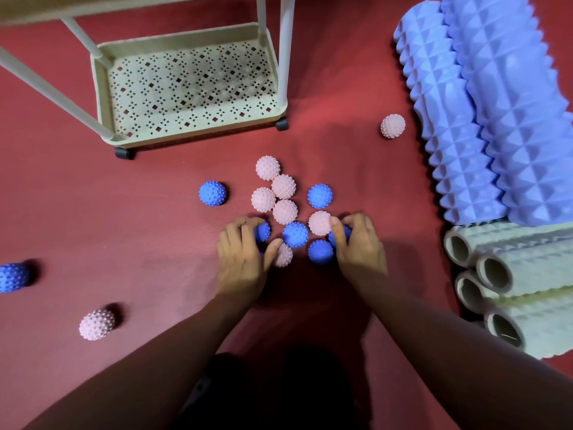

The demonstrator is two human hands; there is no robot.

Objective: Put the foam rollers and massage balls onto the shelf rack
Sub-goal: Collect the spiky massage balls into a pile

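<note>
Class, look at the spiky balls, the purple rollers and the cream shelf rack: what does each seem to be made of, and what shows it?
Spiky balls, such as the pink one: probably soft rubber or plastic, matte, with moulded nubs all over.
Purple rollers: likely foam, matte, with a raised pyramid pattern.
Shelf rack: apparently moulded plastic, smooth cream tray pierced with a small cut-out pattern; the posts' material cannot be told.

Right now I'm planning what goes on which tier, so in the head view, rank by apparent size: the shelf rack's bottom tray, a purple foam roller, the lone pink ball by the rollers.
1. Bottom tray and purple foam roller: similar extent, and wide-angle distortion makes ranking unsure.
2. Lone pink ball: clearly smallest.
</note>
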